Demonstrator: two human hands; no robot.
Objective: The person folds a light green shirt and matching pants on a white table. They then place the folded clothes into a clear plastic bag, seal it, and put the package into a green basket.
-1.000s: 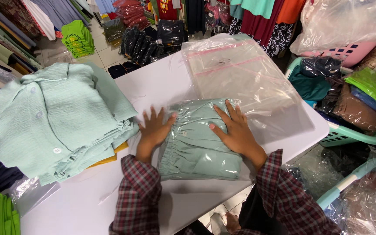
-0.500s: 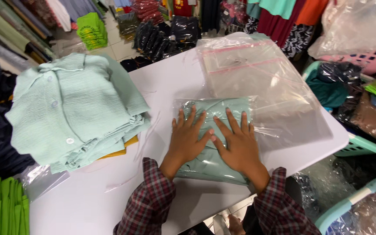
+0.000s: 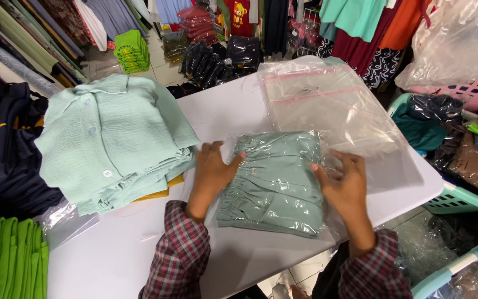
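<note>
A folded mint-green garment in a clear plastic bag (image 3: 276, 182) lies on the white table (image 3: 112, 254) in front of me. My left hand (image 3: 212, 169) grips its left edge, thumb over the top corner. My right hand (image 3: 345, 185) holds the right edge, where loose plastic bunches up. Both sleeves are red and dark plaid.
A stack of mint-green buttoned shirts (image 3: 114, 138) sits at the table's left. A pile of empty clear zip bags (image 3: 327, 105) lies behind the packed garment. A teal basket (image 3: 460, 196) of bagged clothes stands at the right. Green folded clothes (image 3: 6, 260) lie at lower left, hanging garments behind.
My hands moved from pressing flat on top of the bagged garment out to its left and right edges, and now grip it there.
</note>
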